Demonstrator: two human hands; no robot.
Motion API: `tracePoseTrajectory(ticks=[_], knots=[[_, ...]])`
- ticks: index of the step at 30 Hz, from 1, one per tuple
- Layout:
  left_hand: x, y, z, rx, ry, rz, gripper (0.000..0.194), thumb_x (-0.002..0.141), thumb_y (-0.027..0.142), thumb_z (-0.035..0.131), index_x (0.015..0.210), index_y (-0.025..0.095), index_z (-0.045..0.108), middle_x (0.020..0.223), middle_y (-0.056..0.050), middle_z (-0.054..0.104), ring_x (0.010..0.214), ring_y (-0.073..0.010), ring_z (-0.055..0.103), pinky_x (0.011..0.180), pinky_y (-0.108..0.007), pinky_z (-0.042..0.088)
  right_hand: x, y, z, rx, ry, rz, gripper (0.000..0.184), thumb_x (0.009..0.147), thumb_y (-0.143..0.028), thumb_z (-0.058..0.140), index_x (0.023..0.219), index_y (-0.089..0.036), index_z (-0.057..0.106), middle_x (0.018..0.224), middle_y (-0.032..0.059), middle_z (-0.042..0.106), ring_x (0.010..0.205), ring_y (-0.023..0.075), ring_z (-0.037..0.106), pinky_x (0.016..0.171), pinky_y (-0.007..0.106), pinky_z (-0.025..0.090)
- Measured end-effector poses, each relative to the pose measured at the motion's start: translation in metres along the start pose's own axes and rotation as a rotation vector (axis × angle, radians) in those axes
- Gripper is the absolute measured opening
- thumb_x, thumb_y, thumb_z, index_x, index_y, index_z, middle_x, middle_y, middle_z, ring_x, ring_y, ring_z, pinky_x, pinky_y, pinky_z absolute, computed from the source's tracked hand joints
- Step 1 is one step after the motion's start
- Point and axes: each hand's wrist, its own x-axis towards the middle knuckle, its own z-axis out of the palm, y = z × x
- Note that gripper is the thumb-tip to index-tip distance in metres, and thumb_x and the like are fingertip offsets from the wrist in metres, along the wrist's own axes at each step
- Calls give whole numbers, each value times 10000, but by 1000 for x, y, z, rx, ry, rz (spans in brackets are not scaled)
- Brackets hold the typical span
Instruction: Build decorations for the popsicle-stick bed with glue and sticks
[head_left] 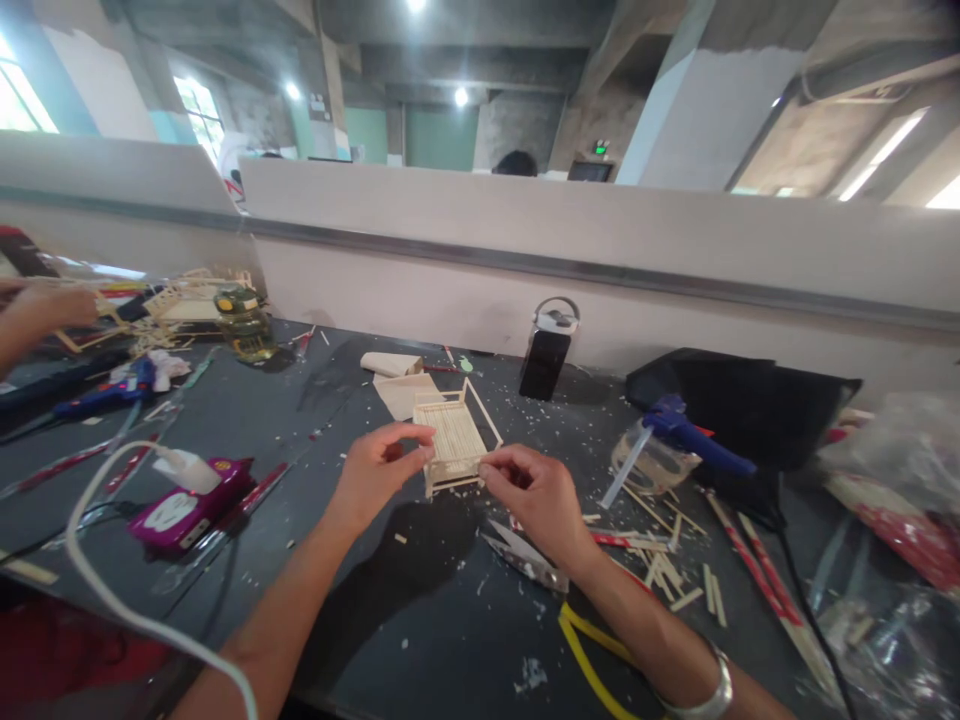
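Observation:
A miniature bed (pixel 454 432) made of thin wooden sticks stands on the dark table in front of me, with a slatted top and raised rails. My left hand (pixel 385 468) is at its left side, thumb and forefinger curled close around the edge near the front post. At the front right corner, my right hand (pixel 536 497) pinches with thumb and forefinger; the fingers hide what lies exactly between them. Below the right hand lie pliers (pixel 525 560) with yellow handles (pixel 592 670), partly covered by the wrist.
A blue glue gun (pixel 697 440) rests over a clear container at right, near loose sticks (pixel 667 575). Left are a purple power strip (pixel 191 505), another glue gun (pixel 112 390) and a bottle (pixel 246 325). A black-and-white device (pixel 545 360) stands behind. A co-worker's hand (pixel 56 305) shows far left.

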Motion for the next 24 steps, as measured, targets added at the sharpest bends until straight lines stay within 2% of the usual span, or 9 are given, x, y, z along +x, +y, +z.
tracePoseTrajectory(ticks=[2, 4, 7, 11, 16, 20, 24], knots=[[-6, 9, 1, -101, 26, -61, 266, 768, 408, 666, 873, 171, 724, 633, -6, 659, 422, -78, 427, 401, -201, 323, 1, -9, -4, 39, -4, 21, 115, 803, -219, 620, 738, -169, 701, 562, -37, 531, 487, 98, 432, 448, 204, 365], [-12, 17, 5, -181, 8, -88, 324, 797, 464, 627, 885, 165, 717, 761, -37, 701, 411, -67, 430, 389, -205, 331, 1, -17, -8, 67, -6, 38, 116, 796, -234, 630, 733, -167, 701, 560, -37, 525, 488, 98, 422, 449, 207, 360], [-19, 27, 14, -262, -91, -141, 368, 813, 503, 602, 892, 161, 711, 817, -48, 701, 420, -55, 426, 385, -195, 335, 0, -24, -13, 94, -6, 60, 117, 792, -247, 634, 743, -165, 701, 563, -37, 524, 492, 97, 419, 451, 210, 351], [-21, 30, 30, -392, -224, -197, 352, 726, 486, 710, 867, 163, 702, 674, 12, 609, 426, -52, 398, 374, -184, 324, 0, -26, -18, 111, -19, 80, 131, 797, -257, 630, 750, -160, 705, 558, -37, 519, 492, 98, 418, 451, 212, 342], [-15, 29, 44, -455, -199, -222, 316, 699, 438, 752, 836, 162, 682, 556, 56, 511, 418, -54, 398, 374, -174, 321, 2, -24, -22, 105, -11, 92, 138, 799, -258, 619, 755, -153, 697, 555, -37, 503, 495, 101, 421, 454, 215, 344], [-9, 32, 46, -485, -226, -238, 305, 686, 424, 764, 820, 162, 682, 588, 48, 533, 427, -53, 402, 373, -173, 330, 4, -25, -24, 90, -4, 92, 121, 788, -245, 618, 734, -161, 687, 545, -39, 502, 489, 102, 420, 454, 216, 342], [-3, 39, 46, -424, -226, -242, 298, 684, 423, 762, 795, 157, 687, 555, 47, 532, 415, -56, 410, 377, -174, 322, 6, -26, -25, 74, 11, 89, 109, 783, -221, 609, 715, -170, 678, 562, -33, 521, 502, 105, 439, 471, 218, 356]])
